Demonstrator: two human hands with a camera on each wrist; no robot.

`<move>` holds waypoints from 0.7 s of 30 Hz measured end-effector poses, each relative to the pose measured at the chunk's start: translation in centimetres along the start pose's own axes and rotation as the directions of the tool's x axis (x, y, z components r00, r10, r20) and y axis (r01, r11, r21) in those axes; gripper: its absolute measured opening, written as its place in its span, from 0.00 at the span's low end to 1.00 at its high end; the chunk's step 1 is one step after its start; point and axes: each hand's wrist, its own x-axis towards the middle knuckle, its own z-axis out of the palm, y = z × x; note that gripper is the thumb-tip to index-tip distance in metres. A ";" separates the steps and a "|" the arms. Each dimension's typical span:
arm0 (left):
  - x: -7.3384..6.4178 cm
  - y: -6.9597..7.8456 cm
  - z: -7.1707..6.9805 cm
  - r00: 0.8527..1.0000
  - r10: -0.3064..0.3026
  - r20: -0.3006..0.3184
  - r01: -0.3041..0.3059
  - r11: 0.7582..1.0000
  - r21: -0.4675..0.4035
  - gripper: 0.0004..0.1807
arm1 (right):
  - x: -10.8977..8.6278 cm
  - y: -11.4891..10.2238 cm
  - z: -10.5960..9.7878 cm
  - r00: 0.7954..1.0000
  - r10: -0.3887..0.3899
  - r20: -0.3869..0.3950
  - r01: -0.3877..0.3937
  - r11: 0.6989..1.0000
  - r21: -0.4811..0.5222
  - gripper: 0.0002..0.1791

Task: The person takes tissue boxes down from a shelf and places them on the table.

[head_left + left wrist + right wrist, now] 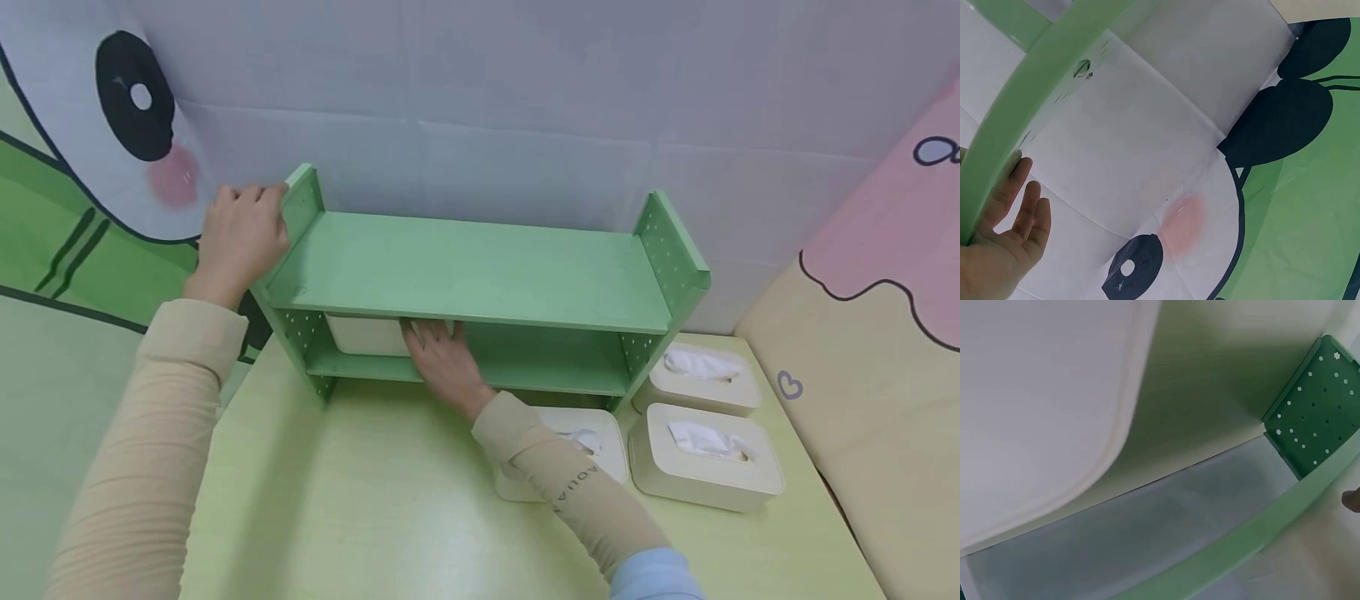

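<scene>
My left hand [243, 237] grips the upper edge of the left side panel [302, 204] of a green two-tier shelf [465, 267]. In the left wrist view, the thumb and fingers [1038, 228] are at the panel's edge. A cream box [367, 335], in the same colour as the tissue boxes outside, sits on the lower tier at the left, partly under the upper board. My right hand [447, 362] reaches into that tier, its extended fingers touching the box's right part. Only a fingertip [1352, 500] shows in the right wrist view.
A cream tissue box [611, 442] stands in front of the shelf, partly behind my right forearm. Two more, one nearer [708, 458] and one farther [701, 375], are right of the shelf on the pale table [390, 500]. Behind is a wall sheet [525, 108] with cartoon prints.
</scene>
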 end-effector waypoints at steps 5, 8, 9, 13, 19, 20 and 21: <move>0.0 0.0 -0.2 1.000 -0.002 0.016 0.002 1.000 0.003 0.25 | 0.1 -0.4 -0.2 1.000 0.014 -0.025 -0.015 1.000 -0.019 0.25; -0.1 -0.1 -0.2 1.000 -0.001 0.018 0.001 1.000 0.005 0.25 | 0.1 -0.7 -0.3 0.999 0.019 -0.048 -0.020 1.000 -0.020 0.23; 0.0 -0.1 -0.2 1.000 -0.001 0.022 0.001 1.000 0.007 0.25 | 0.1 -0.8 -0.3 0.998 0.023 -0.058 -0.024 1.000 -0.010 0.23; 0.0 -0.3 -0.2 1.000 0.000 0.022 0.000 1.000 0.004 0.25 | -0.1 -1.1 -0.5 0.995 0.028 -0.098 -0.028 1.000 -0.002 0.23; -0.1 -0.4 -0.3 1.000 -0.004 0.022 0.004 1.000 0.001 0.25 | -0.5 -1.2 -0.9 0.997 0.019 -0.074 -0.019 1.000 0.001 0.28; -0.1 -0.4 -0.2 1.000 -0.003 0.020 0.003 1.000 0.001 0.25 | -0.6 -1.2 -0.9 0.998 0.022 -0.061 -0.021 1.000 0.008 0.29; -0.1 -0.4 -0.2 1.000 -0.002 0.019 0.002 1.000 0.003 0.25 | -0.6 -1.2 -0.9 0.999 0.026 -0.047 -0.025 1.000 0.014 0.30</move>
